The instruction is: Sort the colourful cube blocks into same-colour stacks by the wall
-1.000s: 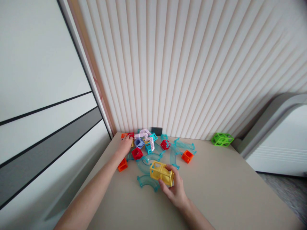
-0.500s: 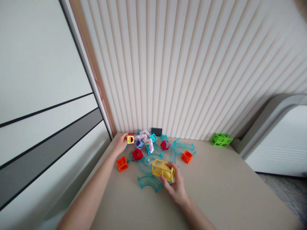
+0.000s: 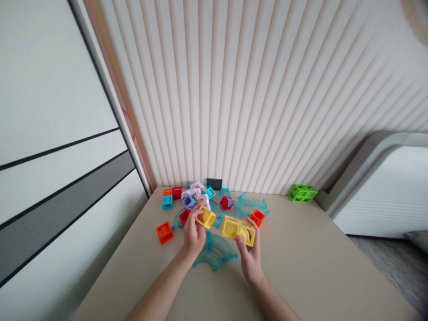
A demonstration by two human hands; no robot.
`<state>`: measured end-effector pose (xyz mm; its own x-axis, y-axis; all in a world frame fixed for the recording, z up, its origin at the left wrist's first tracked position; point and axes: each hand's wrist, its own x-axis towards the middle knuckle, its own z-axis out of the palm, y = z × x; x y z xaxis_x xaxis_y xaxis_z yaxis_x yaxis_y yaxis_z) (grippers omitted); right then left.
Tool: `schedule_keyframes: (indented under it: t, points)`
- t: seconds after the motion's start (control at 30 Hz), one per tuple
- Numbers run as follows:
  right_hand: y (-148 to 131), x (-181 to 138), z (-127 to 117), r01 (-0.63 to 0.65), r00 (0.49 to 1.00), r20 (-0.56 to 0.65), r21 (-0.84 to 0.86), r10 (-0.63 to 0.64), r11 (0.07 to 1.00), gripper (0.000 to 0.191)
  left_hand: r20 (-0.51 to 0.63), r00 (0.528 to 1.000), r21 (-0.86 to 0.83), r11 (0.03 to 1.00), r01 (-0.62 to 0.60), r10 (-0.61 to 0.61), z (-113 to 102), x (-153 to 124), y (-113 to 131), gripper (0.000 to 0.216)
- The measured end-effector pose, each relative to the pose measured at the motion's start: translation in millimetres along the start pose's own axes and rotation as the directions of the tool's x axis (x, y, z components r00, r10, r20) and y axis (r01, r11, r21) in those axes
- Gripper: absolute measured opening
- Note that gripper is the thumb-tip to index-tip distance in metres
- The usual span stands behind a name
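Between the thumb and fingers of my left hand (image 3: pixel 195 229) is a single yellow cube block (image 3: pixel 207 217), tilted, with an opening in its side. My right hand (image 3: pixel 250 252) grips a longer yellow double block (image 3: pixel 238 229) by its right end. Its left end faces the single cube across a small gap. Both are held above the table. Under and in front of my left hand lie curved translucent teal track pieces (image 3: pixel 217 252). A red cube block (image 3: pixel 184 216) is partly hidden behind my left hand. An orange cube block (image 3: pixel 257 217) sits just behind my right hand.
Purple, lilac and blue blocks (image 3: pixel 190 201) are heaped near the ribbed wall. Orange, red and light-blue cubes (image 3: pixel 167 202) cluster at the back left, with another orange cube (image 3: pixel 165 232) nearer. A green double block (image 3: pixel 302 193) stands at the back right of the table (image 3: pixel 301 258).
My left hand has brought the single yellow cube from the back left to the middle, near my right hand. The double block has shifted slightly right and turned.
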<state>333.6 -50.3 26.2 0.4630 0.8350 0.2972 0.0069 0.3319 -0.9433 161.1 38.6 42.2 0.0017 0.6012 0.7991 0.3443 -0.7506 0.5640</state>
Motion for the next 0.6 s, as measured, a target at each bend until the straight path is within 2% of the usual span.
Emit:
schedule_keyframes:
  t: [0.07, 0.17, 0.4, 0.6]
  points:
    - [-2.5, 2.8, 0.3, -0.021, 0.999, -0.040, 0.035, 0.023, 0.999, 0.063, 0.030, 0.999, -0.057, 0.998, 0.020, -0.018, 6.8, -7.7, 9.5, 0.024]
    - [-3.3, 6.6, 1.4, -0.047, 0.997, -0.065, 0.062, 0.051, 0.997, 0.066, 0.082, 0.996, -0.100, 0.995, 0.028, -0.020, 5.1, -13.3, 18.3, 0.021]
    - [-4.1, 8.7, 5.4, -0.087, 0.990, -0.105, 0.097, 0.097, 0.991, 0.066, 0.299, 0.950, -0.170, 0.985, -0.037, 0.087, -5.9, -33.1, 20.6, 0.031]
    - [-3.6, 3.0, 9.1, -0.143, 0.987, -0.049, 0.122, 0.150, 0.982, 0.069, 0.326, 0.945, -0.057, 0.998, -0.012, 0.030, 0.8, -42.6, 23.4, 0.051]
